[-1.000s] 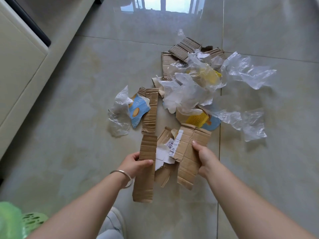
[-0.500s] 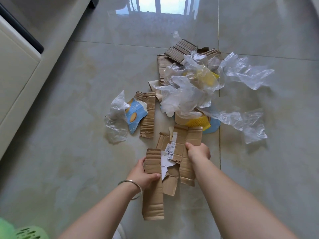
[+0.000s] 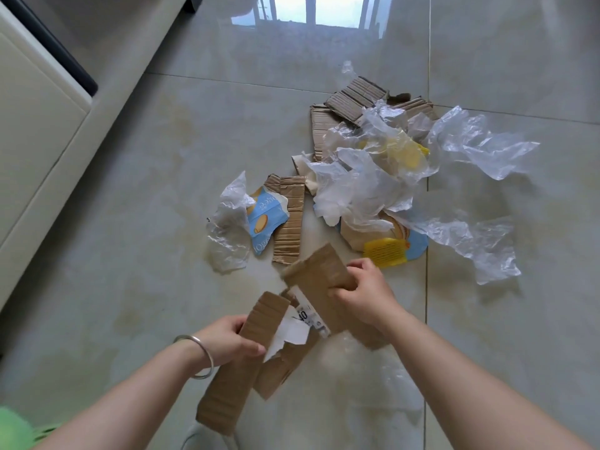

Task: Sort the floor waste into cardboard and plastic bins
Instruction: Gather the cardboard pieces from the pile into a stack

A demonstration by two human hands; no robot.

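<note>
Torn brown corrugated cardboard strip (image 3: 232, 368) is gripped near its upper end by the left hand (image 3: 227, 339), fingers closed around it. Wider cardboard piece (image 3: 319, 271), white label attached, is clamped by the right hand (image 3: 363, 293), thumb on top. Both forearms are extended forward, low over the tile floor (image 3: 130, 254). Clear plastic film (image 3: 363, 186) and more cardboard are piled beyond the right hand.

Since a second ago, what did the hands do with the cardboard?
Both hands pulled their cardboard back from the pile, toward the person. The right hand swung its labelled piece up and leftward; the left hand keeps gripping the long strip. The pile of plastic and cardboard on the floor stayed put.
</note>
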